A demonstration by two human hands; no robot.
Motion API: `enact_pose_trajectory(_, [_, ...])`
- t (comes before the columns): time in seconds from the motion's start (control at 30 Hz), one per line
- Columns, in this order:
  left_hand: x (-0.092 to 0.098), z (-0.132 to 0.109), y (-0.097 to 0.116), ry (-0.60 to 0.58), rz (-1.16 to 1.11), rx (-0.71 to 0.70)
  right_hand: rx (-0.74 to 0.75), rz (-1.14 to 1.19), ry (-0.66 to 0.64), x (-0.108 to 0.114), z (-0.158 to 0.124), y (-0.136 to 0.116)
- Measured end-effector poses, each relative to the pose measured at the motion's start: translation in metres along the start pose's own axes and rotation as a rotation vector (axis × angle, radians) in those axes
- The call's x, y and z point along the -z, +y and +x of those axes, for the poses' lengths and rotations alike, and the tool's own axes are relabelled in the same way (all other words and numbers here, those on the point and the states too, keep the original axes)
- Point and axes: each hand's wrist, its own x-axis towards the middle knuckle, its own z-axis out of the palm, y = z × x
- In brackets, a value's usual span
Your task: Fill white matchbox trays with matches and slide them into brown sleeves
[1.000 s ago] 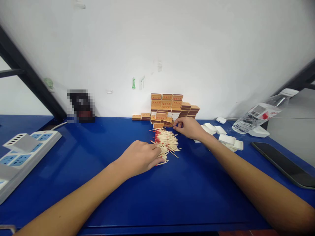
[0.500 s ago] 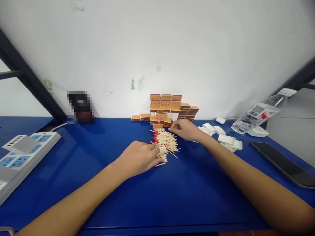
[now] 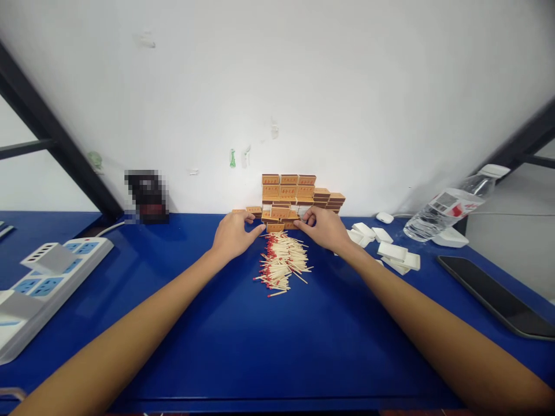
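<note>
Loose matches (image 3: 284,257) with red heads lie in a pile on the blue table. Just behind them, orange and brown matchboxes (image 3: 288,190) are stacked against the wall, with several lower boxes (image 3: 275,227) in front. At the stack's left side is my left hand (image 3: 234,234), its thumb apart from the fingers and nothing visible between them. On the other side, my right hand (image 3: 324,228) has its thumb tip at the front lower boxes and its fingers bent, a gap showing between. Whether that thumb presses on a box is hard to see.
White matchbox trays (image 3: 392,252) lie to the right, near a white earphone case (image 3: 384,217). Farther right are a tilted water bottle (image 3: 448,205) and a black phone (image 3: 494,294). A power strip (image 3: 56,283) occupies the left side, and a pixelated dark object (image 3: 147,196) stands by the wall.
My left hand has left the match pile and moved forward to the matchboxes, its thumb now spread. My right hand has stayed by the boxes, with its thumb and fingers farther apart.
</note>
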Motion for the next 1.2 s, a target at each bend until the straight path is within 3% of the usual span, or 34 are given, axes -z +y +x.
enact_pose_trajectory(0.13, [-0.013, 0.019, 0.007, -0.056, 0.029, -0.002, -0.015, -0.013, -0.004, -0.003, 0.0, 0.004])
enact_pose_trajectory(0.33, [-0.021, 0.029, 0.018, -0.053, 0.117, 0.022, -0.032, -0.031, -0.059, 0.0, -0.003, -0.001])
enact_pose_trajectory(0.7, [-0.023, 0.029, 0.026, -0.068, 0.272, -0.018, -0.019, -0.055, -0.064, 0.002, -0.003, -0.004])
enact_pose_trajectory(1.2, [-0.022, 0.03, 0.035, -0.066, 0.32, -0.056, -0.001, -0.112, -0.05, 0.001, -0.005, -0.007])
